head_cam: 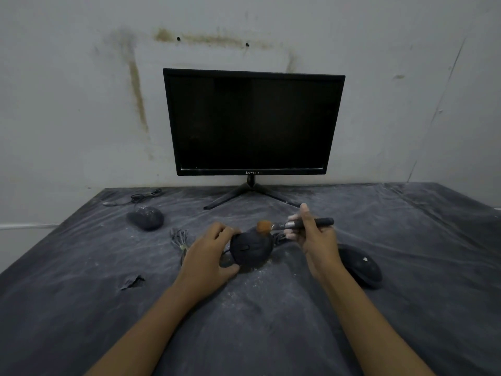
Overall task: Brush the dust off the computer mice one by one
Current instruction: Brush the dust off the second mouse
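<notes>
View: head camera.
Left forearm (151,321): nearest the camera; enters at the lower edge and reaches toward the monitor (253,122).
Right forearm (374,321): also enters at the lower edge, on the right, angled toward the monitor.
Cover (271,335): dark, wrinkled sheet over the table, streaked with pale dust, running up to the monitor's stand.
Left hand (210,256): in front of the monitor; fingers and thumb curl round the left side of the middle mouse, gripping it.
Middle mouse (250,249): dark and dusty, directly in front of the monitor's stand, on the cover.
Right hand (315,240): in front of the monitor's right half; fingers pinch the brush handle, with the index finger raised.
Brush (298,225): dark handle, orange bristles pointing left, appearing to touch the mouse's edge nearest the monitor.
Right mouse (359,264): black, in front of the monitor's right edge, partly behind the right wrist.
Left mouse (146,217): dusty, left of the monitor's stand, well apart from both hands.
Cable bundle (179,237): in front of the monitor's left edge, just beside the left hand.
Monitor: black, screen dark, standing against the stained wall (81,90).
</notes>
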